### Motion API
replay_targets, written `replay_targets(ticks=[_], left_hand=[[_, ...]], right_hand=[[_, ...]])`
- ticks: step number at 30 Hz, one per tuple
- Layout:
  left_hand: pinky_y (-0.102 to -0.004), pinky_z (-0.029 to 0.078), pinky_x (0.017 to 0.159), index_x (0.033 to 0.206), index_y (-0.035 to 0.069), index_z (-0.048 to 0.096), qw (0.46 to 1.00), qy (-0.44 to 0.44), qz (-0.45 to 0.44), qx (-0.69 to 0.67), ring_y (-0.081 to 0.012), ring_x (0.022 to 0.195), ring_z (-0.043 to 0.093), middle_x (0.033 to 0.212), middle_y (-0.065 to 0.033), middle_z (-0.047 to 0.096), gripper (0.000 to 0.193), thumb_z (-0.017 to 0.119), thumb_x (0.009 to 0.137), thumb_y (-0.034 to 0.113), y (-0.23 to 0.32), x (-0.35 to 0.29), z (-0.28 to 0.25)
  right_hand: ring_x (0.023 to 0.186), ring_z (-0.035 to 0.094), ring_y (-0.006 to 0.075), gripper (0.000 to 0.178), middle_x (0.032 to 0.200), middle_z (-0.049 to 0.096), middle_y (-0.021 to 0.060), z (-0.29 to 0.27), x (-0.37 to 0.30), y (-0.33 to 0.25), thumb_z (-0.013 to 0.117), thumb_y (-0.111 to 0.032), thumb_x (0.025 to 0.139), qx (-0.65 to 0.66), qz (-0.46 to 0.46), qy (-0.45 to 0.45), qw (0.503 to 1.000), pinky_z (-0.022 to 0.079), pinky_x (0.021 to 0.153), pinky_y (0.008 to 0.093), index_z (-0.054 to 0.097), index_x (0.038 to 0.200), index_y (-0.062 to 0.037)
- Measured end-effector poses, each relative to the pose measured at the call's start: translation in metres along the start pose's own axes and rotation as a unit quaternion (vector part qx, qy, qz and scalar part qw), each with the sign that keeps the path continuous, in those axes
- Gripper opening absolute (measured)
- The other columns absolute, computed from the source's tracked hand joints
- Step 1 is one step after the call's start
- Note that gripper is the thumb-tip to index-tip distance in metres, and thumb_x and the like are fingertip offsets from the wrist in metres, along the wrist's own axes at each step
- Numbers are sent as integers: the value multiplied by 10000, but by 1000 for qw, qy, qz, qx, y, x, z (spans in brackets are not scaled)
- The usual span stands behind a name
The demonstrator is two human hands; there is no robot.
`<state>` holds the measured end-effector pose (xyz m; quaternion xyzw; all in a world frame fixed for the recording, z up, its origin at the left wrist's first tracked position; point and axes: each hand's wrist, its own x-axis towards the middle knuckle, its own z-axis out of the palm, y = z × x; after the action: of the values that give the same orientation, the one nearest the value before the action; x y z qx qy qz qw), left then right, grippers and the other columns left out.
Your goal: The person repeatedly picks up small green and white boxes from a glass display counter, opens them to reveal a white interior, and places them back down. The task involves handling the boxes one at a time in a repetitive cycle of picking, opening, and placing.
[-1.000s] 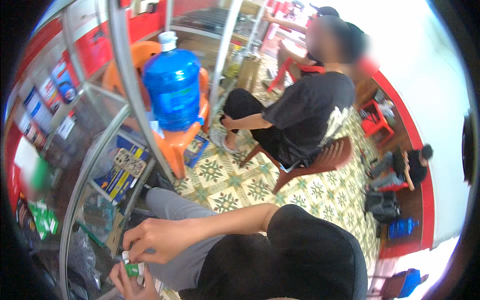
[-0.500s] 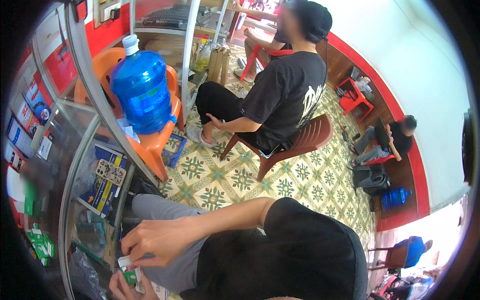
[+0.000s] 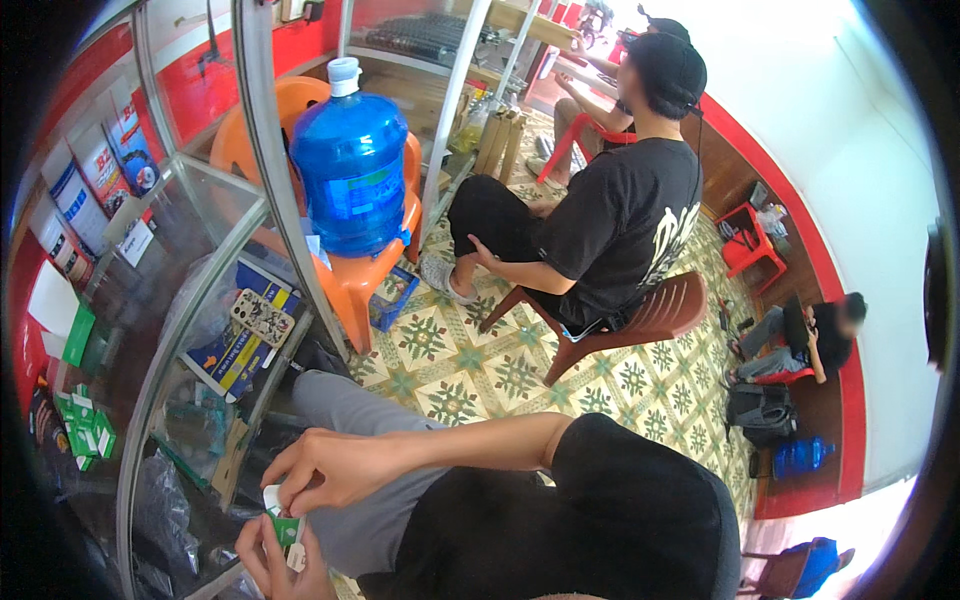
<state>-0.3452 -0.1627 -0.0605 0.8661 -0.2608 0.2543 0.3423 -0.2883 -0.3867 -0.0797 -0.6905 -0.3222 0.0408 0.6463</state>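
Observation:
My left hand [image 3: 275, 568] grips a small green and white cardboard box [image 3: 288, 530] at the lower edge of the view. Above it, my right hand [image 3: 325, 475] has its thumb and fingertips closed at the box's white upper end, which looks like a raised flap. What is inside the box is hidden by the fingers. Both hands are in front of my grey-trousered leg [image 3: 350, 398], close to the glass display case [image 3: 180, 310].
Several green and white boxes [image 3: 85, 428] lie at the left by the case. A patterned phone [image 3: 262, 317] rests on a blue and yellow package. A blue water bottle [image 3: 352, 175] stands on an orange chair [image 3: 352, 310]. A person [image 3: 625, 215] sits ahead on a brown chair.
My view has shifted, so the room sits farther right and lower in it. Both hands stay together at the box; the box's green side shows more plainly now.

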Motion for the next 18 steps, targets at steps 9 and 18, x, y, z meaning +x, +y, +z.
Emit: replay_targets(ticks=[9, 18], left_hand=[[-423, 573, 948, 1329, -25, 722, 994, -34, -89, -47, -333, 1124, 683, 1297, -172, 624, 592, 839, 761, -148, -29, -31, 17], [-399, 579, 919, 1289, -15, 733, 995, -27, -94, -30, -329, 1083, 696, 1248, -174, 650, 604, 842, 709, -145, -21, -31, 16]], right_hand=[[785, 697, 241, 168, 1069, 766, 149, 4, 3, 10, 743, -73, 948, 10, 42, -31, 999, 543, 671, 345, 778, 1072, 36], [904, 683, 266, 105, 1006, 737, 143, 8, 7, 17, 754, -35, 816, -22, 0, -17, 1000, 545, 650, 346, 744, 893, 37]])
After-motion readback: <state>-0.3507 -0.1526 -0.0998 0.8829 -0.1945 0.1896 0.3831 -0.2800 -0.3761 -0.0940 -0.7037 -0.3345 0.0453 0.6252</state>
